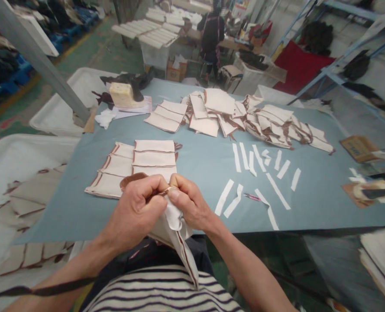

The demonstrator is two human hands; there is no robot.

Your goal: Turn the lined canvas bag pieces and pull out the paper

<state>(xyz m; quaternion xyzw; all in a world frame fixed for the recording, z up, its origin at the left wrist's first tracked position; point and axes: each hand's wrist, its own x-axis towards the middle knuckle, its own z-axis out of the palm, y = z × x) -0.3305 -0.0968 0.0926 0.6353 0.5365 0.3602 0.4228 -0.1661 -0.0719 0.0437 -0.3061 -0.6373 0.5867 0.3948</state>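
Note:
Both my hands meet at the near edge of the blue-topped table, pinching the edge of a cream fabric piece (183, 253) with dark brown trim. My left hand (140, 208) is closed on it, and a brown strap or flap (132, 178) shows just behind the knuckles. Thumb and fingers of my right hand (190, 199) press on the same edge, with white cloth hanging below. The piece droops toward my striped shirt. Just beyond my hands lie stitched cream panels (153, 152) with brown seams. What exactly sits between the fingertips is hidden.
White strips (278, 190) and small pink-handled snips (252, 197) lie to the right on the table (202, 164). A heap of cream pieces (218, 104) covers the back. White bins (49, 143) stand at left. A person (211, 37) is farther off.

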